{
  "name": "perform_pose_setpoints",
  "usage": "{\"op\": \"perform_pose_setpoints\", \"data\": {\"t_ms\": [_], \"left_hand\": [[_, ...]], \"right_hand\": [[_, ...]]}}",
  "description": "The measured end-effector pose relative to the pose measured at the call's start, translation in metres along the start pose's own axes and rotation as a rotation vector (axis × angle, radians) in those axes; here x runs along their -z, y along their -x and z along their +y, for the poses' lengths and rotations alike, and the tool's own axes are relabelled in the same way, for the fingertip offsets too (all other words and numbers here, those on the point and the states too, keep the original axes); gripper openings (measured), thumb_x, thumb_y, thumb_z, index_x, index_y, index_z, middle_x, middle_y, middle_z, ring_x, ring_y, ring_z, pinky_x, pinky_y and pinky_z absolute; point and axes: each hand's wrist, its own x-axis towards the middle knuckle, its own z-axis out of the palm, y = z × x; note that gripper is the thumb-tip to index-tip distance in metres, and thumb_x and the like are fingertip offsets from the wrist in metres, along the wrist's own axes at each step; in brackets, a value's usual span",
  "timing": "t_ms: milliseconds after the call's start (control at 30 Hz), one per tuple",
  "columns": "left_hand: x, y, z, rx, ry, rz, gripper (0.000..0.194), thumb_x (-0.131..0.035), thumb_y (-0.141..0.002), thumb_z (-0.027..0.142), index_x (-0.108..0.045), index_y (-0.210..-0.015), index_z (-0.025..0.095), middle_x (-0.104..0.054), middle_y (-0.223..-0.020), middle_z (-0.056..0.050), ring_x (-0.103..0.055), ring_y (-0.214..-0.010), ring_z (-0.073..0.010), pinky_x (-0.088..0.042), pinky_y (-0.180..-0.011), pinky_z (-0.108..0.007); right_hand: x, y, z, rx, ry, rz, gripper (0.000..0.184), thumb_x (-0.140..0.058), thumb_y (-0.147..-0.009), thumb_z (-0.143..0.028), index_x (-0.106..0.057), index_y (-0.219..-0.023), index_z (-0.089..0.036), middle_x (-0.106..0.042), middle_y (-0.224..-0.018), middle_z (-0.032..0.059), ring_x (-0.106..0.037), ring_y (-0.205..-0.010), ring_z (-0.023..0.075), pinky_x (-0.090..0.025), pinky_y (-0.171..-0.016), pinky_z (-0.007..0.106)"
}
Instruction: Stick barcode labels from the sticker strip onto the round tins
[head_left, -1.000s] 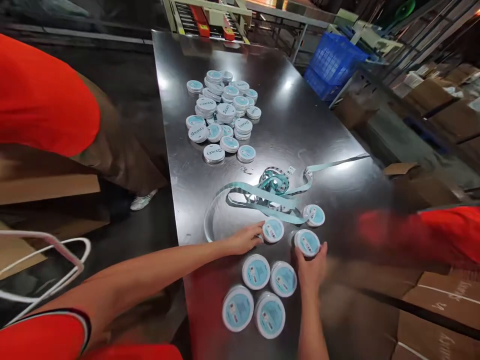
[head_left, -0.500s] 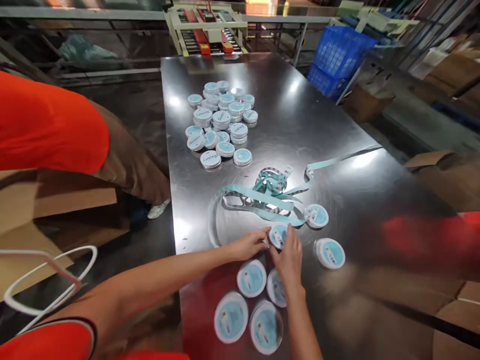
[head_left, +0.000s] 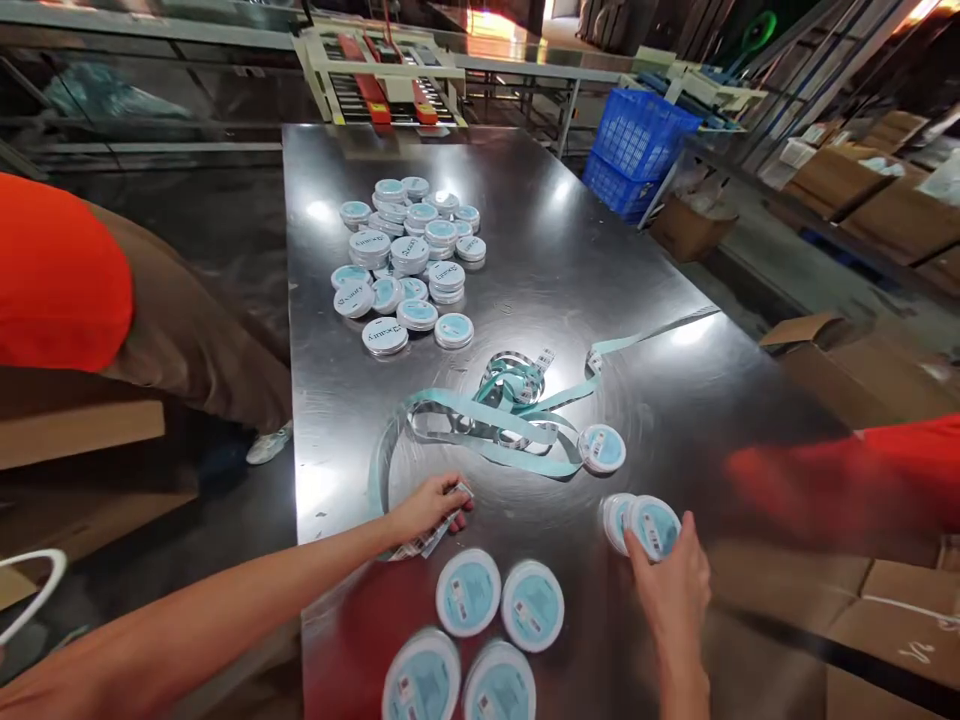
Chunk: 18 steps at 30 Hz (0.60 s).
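The left grip (head_left: 429, 508) is almost closed, its fingers curled around a crumpled strip of barcode labels (head_left: 444, 526), and the strip's free end sticks out below the hand. The right grip (head_left: 667, 570) is partly open, with its fingers pressed against the rims of two round tins (head_left: 641, 527), which overlap and stand tilted on edge. Both hands are over a steel bench (head_left: 525, 230).

Just beyond the left grip lies a tangled pale teal strip (head_left: 480, 420), looping across the bench towards the right. A single tin (head_left: 601, 449) lies flat just beyond the right grip, touching the end of that strip. Between the grips and nearer the person, four tins with pale blue labels (head_left: 468, 592) lie face up, the lower two cut off by the frame edge.

Well beyond the left grip is a loose pile of tins (head_left: 405, 260), some stacked, some with dark lettering on white lids. Further left, past the bench, stands a person in an orange shirt and brown trousers (head_left: 67, 280). To the right of the right grip are a blurred orange sleeve (head_left: 847, 480) and cardboard boxes (head_left: 892, 630). Far beyond it sits a blue plastic crate (head_left: 637, 140).
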Motion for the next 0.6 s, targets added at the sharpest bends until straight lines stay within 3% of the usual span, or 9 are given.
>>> {"op": "perform_pose_setpoints", "data": {"t_ms": [133,233,333,433,533,600], "left_hand": [[0.001,-0.002,-0.002,-0.050,-0.039,0.005,0.048,-0.080,-0.068,0.054,-0.057,-0.083,0.016,-0.067,-0.081,-0.002,-0.065,-0.058,-0.0120,-0.051,-0.054,-0.024],[0.004,-0.001,-0.001,-0.038,-0.045,-0.005,0.049,-0.082,-0.067,0.055,-0.058,-0.083,0.016,-0.068,-0.083,-0.002,-0.066,-0.060,-0.0133,-0.053,-0.055,-0.025],[0.005,0.001,0.001,-0.025,-0.036,-0.011,0.050,-0.082,-0.066,0.057,-0.058,-0.084,0.016,-0.068,-0.083,-0.002,-0.068,-0.062,-0.0138,-0.053,-0.057,-0.025],[0.005,0.002,0.003,-0.018,-0.037,-0.010,0.050,-0.082,-0.066,0.057,-0.058,-0.083,0.016,-0.068,-0.082,-0.001,-0.068,-0.062,-0.0139,-0.053,-0.056,-0.025],[0.004,0.003,0.006,-0.015,-0.038,-0.026,0.050,-0.083,-0.064,0.056,-0.058,-0.081,0.016,-0.068,-0.078,0.000,-0.067,-0.062,-0.0142,-0.052,-0.056,-0.025],[0.003,0.003,0.009,-0.010,-0.042,-0.037,0.049,-0.084,-0.064,0.055,-0.059,-0.081,0.016,-0.068,-0.077,-0.001,-0.067,-0.062,-0.0141,-0.052,-0.057,-0.025]], "right_hand": [[-0.015,-0.031,-0.048,0.233,0.043,0.026,0.086,-0.046,-0.090,-0.060,-0.024,-0.159,-0.014,-0.030,-0.163,0.0245,-0.027,-0.150,0.0447,-0.034,-0.114,0.064],[-0.036,-0.068,-0.091,0.299,0.095,-0.166,0.076,-0.052,-0.090,-0.041,-0.029,-0.157,-0.015,-0.032,-0.162,0.0238,-0.031,-0.148,0.0411,-0.038,-0.112,0.059],[-0.041,-0.093,-0.111,0.299,0.168,-0.341,0.078,-0.060,-0.086,-0.036,-0.032,-0.157,-0.017,-0.042,-0.155,0.0218,-0.040,-0.142,0.0401,-0.042,-0.107,0.056],[-0.020,-0.089,-0.091,0.259,0.160,-0.246,0.081,-0.062,-0.085,-0.043,-0.033,-0.156,-0.019,-0.049,-0.148,0.0194,-0.048,-0.133,0.0384,-0.044,-0.105,0.052],[0.011,-0.062,-0.042,0.148,0.139,-0.043,0.089,-0.060,-0.083,-0.059,-0.029,-0.158,-0.020,-0.048,-0.148,0.0208,-0.050,-0.130,0.0408,-0.043,-0.103,0.055],[0.022,-0.044,-0.010,0.087,0.116,-0.006,0.095,-0.057,-0.081,-0.064,-0.027,-0.158,-0.018,-0.047,-0.149,0.0230,-0.048,-0.132,0.0428,-0.042,-0.105,0.057]]}}
